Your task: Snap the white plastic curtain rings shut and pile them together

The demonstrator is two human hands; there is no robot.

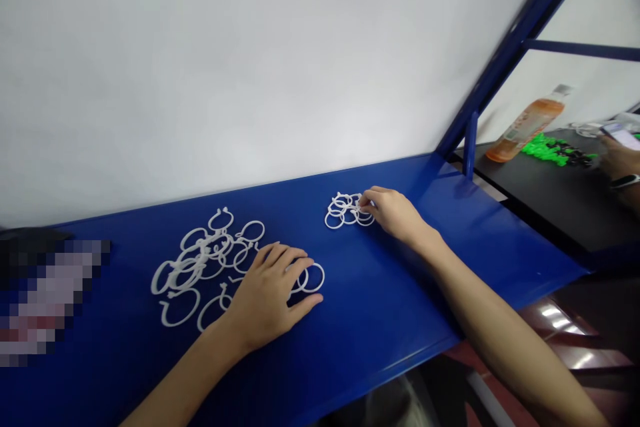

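A blue shelf (380, 300) holds two groups of white plastic rings. My left hand (270, 293) lies flat, fingers apart, over the right edge of the large loose pile of rings (205, 260), its fingertips covering a ring (314, 278) near the front. My right hand (395, 213) reaches to the small cluster of rings (345, 210) further back, and its fingers are pinched on one ring at the cluster's right side.
A white wall rises behind the shelf. A slanted blue frame post (505, 53) stands at the right. Beyond it a black table carries an orange drink bottle (530, 123), green plastic pieces (545, 149) and another person's hand with a wristband (623, 170). A blurred patch covers the left edge.
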